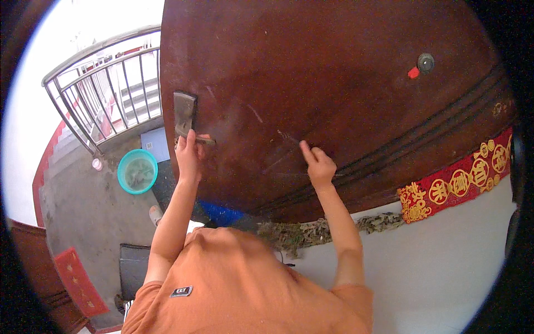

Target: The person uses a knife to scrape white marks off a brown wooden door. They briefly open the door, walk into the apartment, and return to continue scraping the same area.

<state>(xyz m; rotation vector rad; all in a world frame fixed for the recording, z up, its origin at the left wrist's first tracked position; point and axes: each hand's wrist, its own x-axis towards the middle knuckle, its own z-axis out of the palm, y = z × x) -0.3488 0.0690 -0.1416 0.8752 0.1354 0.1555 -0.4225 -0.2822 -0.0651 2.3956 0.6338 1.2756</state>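
A person in an orange short-sleeved shirt (245, 278) reaches with both bare hands toward a large, dark reddish-brown panel (311, 67), seemingly a door, marked by pale scratches. The left hand (190, 158) grips a broad, flat, dull-grey metal-bladed tool (184, 108); its fingers pinch the tool near where blade and short handle meet. The blade extends beyond the fingertips, toward the top of the view, while the handle juts out to their right. Whether the blade touches the panel is unclear.

The right hand (321, 168), well apart, points its index finger toward the panel's middle; the other fingers are curled. A thin, dark, blurred streak (292, 137) lies just beyond that fingertip, but whether it is a slim tool pinched there or only a mark cannot be told.

Good handling here probably calls for a firm hold on the handle, fingers behind the edge, the blade steady and nearly flat to the panel, and the right hand out of its path.

A round metal knob (425, 63) sits at upper right, and a red banner with gold lettering (445, 192) is at far right. A round turquoise plastic basin (120, 172) rests on the grey floor (72, 195) at left.
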